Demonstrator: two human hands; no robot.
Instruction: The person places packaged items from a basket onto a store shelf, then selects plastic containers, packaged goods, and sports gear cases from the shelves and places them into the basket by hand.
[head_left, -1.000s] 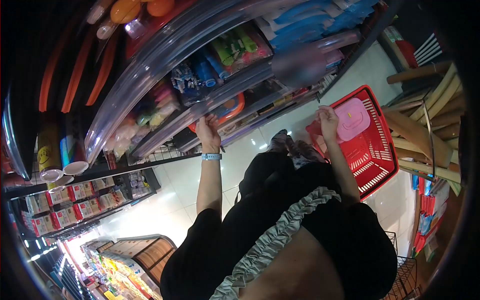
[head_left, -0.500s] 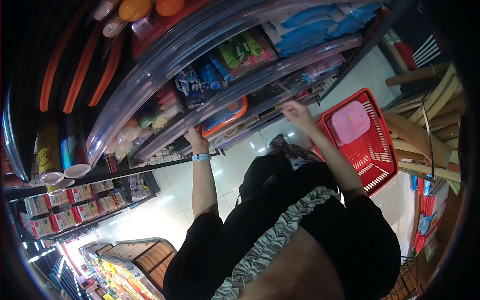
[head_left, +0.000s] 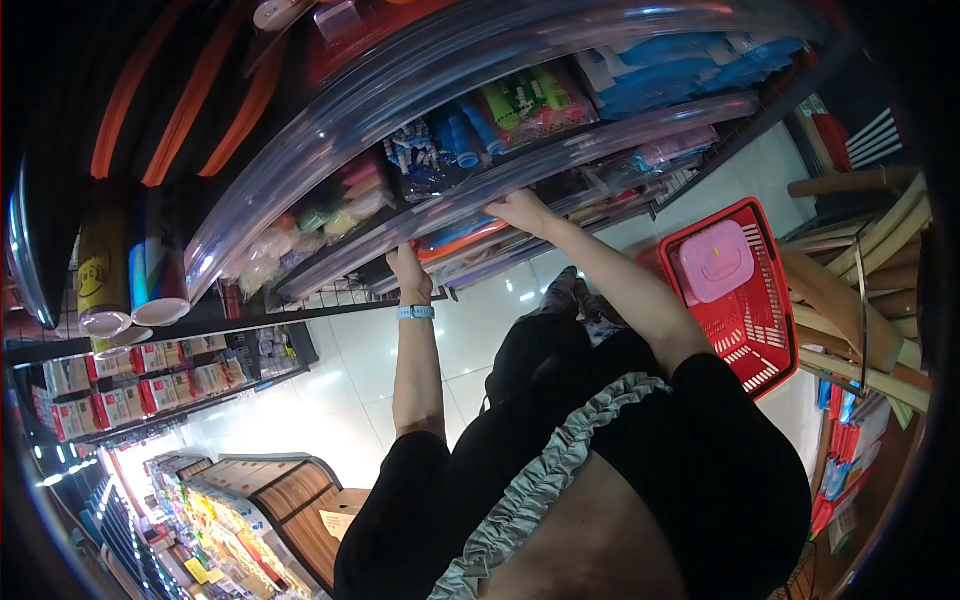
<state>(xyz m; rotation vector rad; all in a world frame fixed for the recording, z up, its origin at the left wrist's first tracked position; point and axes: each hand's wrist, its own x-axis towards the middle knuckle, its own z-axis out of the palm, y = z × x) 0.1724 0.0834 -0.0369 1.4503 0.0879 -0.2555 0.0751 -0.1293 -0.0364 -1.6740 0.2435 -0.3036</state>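
My left hand (head_left: pixel 410 272), with a light blue watch (head_left: pixel 416 312) on its wrist, reaches to the lower shelf, at the left end of a flat blue and orange item (head_left: pixel 468 238). Its fingertips are hidden there, so its grip cannot be seen. My right hand (head_left: pixel 522 212) is at the clear shelf-edge strip (head_left: pixel 575 162), above the item's right end. Its fingers look bent together; anything between them is too small or hidden to tell.
A red basket (head_left: pixel 786 335) holding a pink lidded box (head_left: pixel 716 262) stands on the tiled floor at right. Rolled brown material (head_left: pixel 840 300) lies beyond it. Packed goods fill the shelves above my hands. A wooden display (head_left: pixel 300 500) is at lower left.
My right hand has moved left from beside the basket to the shelf. My left hand moved to the item's left end and stays there. The view has shifted slightly.
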